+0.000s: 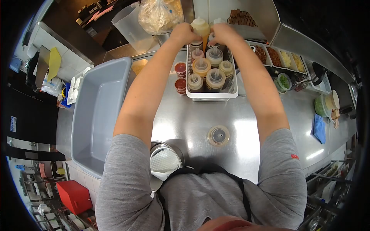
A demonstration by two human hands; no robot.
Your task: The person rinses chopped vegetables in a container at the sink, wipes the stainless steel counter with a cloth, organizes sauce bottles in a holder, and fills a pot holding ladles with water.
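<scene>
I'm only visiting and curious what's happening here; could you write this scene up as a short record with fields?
Left hand: at the white basket's far end, by a bottle top
Right hand: beside it, also by a bottle
Grip: too hidden to tell
Basket contents: upright squeeze bottles
Left of basket: red-filled cups, then a grey tub
Surface: shiny metal counter

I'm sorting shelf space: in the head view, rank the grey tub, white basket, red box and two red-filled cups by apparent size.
1. Grey tub
2. White basket
3. Red box
4. Red-filled cups, too alike to rank apart
</scene>
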